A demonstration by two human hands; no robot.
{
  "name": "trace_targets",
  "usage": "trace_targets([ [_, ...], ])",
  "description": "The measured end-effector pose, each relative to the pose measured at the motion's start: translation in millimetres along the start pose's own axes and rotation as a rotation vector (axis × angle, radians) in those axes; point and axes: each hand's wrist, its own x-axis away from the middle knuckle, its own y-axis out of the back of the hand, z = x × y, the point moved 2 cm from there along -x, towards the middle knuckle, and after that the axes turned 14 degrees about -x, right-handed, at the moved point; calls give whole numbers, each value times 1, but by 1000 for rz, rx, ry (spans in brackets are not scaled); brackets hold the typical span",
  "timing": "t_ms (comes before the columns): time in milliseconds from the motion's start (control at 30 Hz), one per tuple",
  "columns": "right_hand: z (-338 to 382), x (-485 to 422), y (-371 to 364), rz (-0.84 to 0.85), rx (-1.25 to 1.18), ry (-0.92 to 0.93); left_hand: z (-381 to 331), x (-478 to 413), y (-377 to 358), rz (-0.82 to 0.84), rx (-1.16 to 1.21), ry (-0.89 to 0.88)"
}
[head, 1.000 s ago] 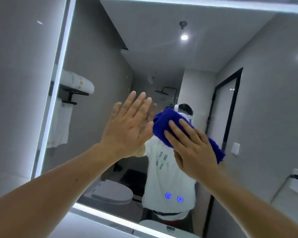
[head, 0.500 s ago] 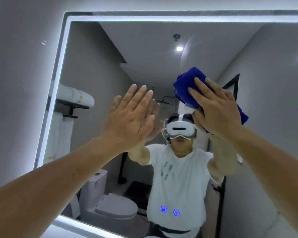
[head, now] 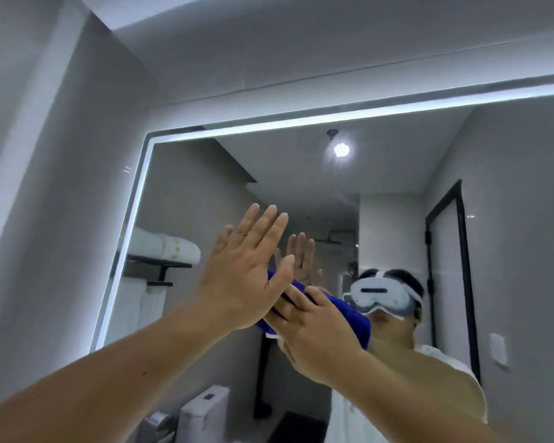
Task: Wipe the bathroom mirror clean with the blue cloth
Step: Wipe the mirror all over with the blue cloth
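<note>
Nearest the camera, the left hand (head: 242, 276) is raised flat with its fingers straight and together, holding nothing; whether its palm touches the glass cannot be told, though its reflection sits just behind its fingertips. Just beyond and below its thumb, the right hand (head: 314, 327) presses the blue cloth (head: 354, 318) against the bathroom mirror (head: 205, 193), fingers spread fairly straight over the wad rather than curled round it. The cloth lies under and ahead of the right hand's fingers, its long axis slanting from beneath the left hand's thumb down toward the right hand's wrist side, with one blue end showing under the left hand's heel and the other poking out past the right hand's knuckles. The two hands overlap in view, the left in front, so the right hand's fingertips are partly hidden. The right hand is the one on the cloth, and any stroke toward the left hand looks blocked by it; up and to the right of the right hand the glass seems open to a pass, with faint smears around the reflected ceiling light (head: 341, 150). Farther off, the lit frame edge (head: 349, 115) runs above both hands.
</note>
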Motion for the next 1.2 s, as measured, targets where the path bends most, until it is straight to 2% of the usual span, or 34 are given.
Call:
trace_targets([
  [67,-18,5,13,-54,59,-7,1,-9,-3,0,-17,-2],
  [233,-84,-3,47,-316,140,-239,19,-38,-8,-20,19,-8],
  [367,-130,-28,73,-437,222,-419,38,-58,-8,-64,47,-13],
  [500,-142,-54,86,-545,127,-660,60,-73,-7,-109,67,-40],
  [567,-128,-78,80,-559,78,-719,71,-78,-9,-131,94,-36],
  [667,-90,-111,60,-479,17,-609,79,-81,-16,-154,87,-31],
  [800,-39,-119,26,-281,62,-297,79,-84,-15,-172,102,-17],
  [933,-56,-83,33,-144,149,-86,62,-86,-5,-193,122,-8],
  [1000,-81,-49,49,-200,191,-154,52,-88,-2,-180,133,-10],
  [1100,-128,-10,80,-367,197,-413,45,-90,1,-152,112,-28],
  [1200,-167,-23,111,-491,182,-644,44,-93,1,-136,83,-45],
])
